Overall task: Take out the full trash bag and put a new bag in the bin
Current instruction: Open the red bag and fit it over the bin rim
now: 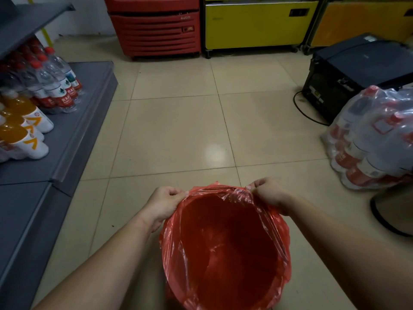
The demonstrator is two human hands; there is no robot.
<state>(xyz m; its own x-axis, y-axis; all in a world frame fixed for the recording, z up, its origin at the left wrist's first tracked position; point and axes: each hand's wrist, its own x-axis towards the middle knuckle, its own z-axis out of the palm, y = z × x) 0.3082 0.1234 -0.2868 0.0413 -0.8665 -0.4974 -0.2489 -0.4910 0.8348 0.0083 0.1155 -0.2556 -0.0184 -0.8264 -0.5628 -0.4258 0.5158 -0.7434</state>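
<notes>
A red plastic bag lines a round bin on the tiled floor at the bottom middle of the head view; its film is folded out over the rim and hides the bin itself. The bag's inside looks empty. My left hand pinches the bag's edge at the far left of the rim. My right hand pinches the edge at the far right of the rim. Both forearms reach in from the bottom corners.
A grey shelf unit with water and orange drink bottles runs along the left. A shrink-wrapped bottle pack and a black appliance stand at the right. Red and yellow chest coolers line the back.
</notes>
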